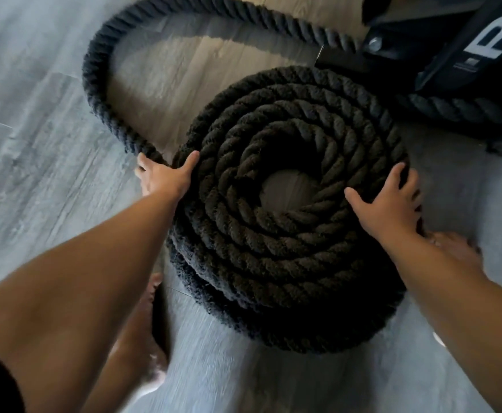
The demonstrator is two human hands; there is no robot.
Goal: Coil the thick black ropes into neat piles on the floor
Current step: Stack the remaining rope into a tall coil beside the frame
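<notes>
Rope passes out of sight behind the black frame.

The floor below me was laid in long wood-look planks, mostly pale grey with darker streaks of grain. Toward twelve o'clock the boards took on a warmer, brownish tone, and plank seams showed at about ten o'clock. At one to two o'clock stood a piece of black metal equipment, its frame cut off by the edge of my view. Large white lettering ran along one beam, only partly readable and beginning with an R. A silver bolt head sat on the frame, just above a flat black foot plate that rested on the floor. Around five to six o'clock the planks shone brighter with a soft sheen and looked blurred.
</notes>
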